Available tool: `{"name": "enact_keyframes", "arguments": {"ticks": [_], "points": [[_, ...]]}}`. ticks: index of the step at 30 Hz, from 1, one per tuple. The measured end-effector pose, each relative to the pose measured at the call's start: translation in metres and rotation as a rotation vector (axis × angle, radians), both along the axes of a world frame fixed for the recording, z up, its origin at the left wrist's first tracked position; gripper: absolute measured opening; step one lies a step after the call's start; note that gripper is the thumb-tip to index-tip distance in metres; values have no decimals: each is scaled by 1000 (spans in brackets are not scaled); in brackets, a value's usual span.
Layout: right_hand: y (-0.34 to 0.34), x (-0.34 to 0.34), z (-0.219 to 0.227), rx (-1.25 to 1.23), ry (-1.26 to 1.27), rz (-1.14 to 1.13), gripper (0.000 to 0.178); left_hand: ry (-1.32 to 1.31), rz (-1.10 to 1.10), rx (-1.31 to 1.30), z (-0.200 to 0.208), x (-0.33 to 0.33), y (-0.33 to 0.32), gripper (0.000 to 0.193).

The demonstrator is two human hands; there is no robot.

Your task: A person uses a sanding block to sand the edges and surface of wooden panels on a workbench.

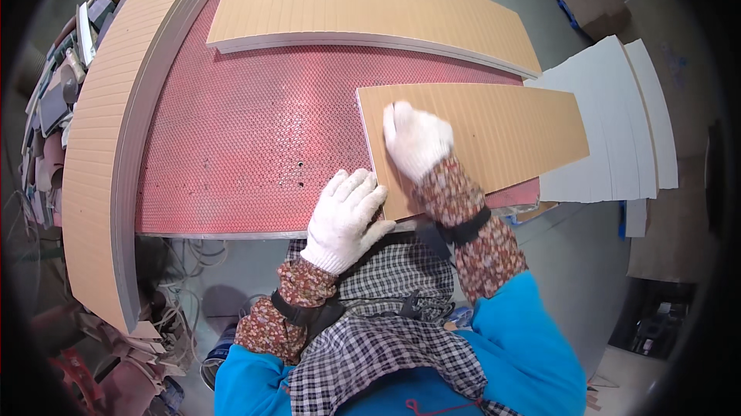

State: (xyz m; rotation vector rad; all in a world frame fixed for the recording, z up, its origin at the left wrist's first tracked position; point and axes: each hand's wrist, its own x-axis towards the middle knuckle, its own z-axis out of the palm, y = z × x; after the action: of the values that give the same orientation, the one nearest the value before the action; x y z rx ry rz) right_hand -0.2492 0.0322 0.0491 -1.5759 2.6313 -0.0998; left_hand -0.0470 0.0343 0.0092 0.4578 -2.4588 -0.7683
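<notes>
A light-brown panel with fine ribbed lines [509,126] lies on the red-covered table in front of me, its right end overhanging the table edge. My left hand [345,211], in a white knit glove, rests at the panel's near left corner with fingers stretched out. My right hand [417,138], gloved alike, is closed above the panel close to its left end. Whatever its fingers may be pinching is hidden from view.
Brown panels [370,3] are stacked at the table's far side, and another stack [116,138] runs along its left edge. White sheets [598,123] stand beyond the right edge. The red honeycomb-patterned table top [239,146] ends near my apron. Scraps [54,107] are heaped at far left.
</notes>
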Motion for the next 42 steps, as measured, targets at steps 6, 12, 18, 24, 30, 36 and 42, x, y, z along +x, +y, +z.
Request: {"name": "enact_keyframes", "arguments": {"ticks": [6, 12, 18, 24, 30, 36, 42], "points": [[-80, -38, 9, 189, 67, 104, 33, 23, -3, -5, 0, -1, 1, 60], [-77, -43, -4, 161, 70, 72, 33, 39, 4, -16, -3, -2, 1, 60], [8, 3, -8, -47, 42, 31, 29, 31, 5, -23, -1, 1, 0, 60], [111, 51, -2, -170, 123, 38, 30, 51, -4, -11, 0, -3, -1, 62], [168, 73, -12, -128, 121, 101, 21, 38, 22, -21, -4, -2, 1, 62], [163, 83, 0, -172, 26, 108, 15, 68, 34, -17, -5, -1, 3, 61], [158, 82, -11, -111, 18, 70, 22, 69, 27, 3, -6, 0, 3, 60]]}}
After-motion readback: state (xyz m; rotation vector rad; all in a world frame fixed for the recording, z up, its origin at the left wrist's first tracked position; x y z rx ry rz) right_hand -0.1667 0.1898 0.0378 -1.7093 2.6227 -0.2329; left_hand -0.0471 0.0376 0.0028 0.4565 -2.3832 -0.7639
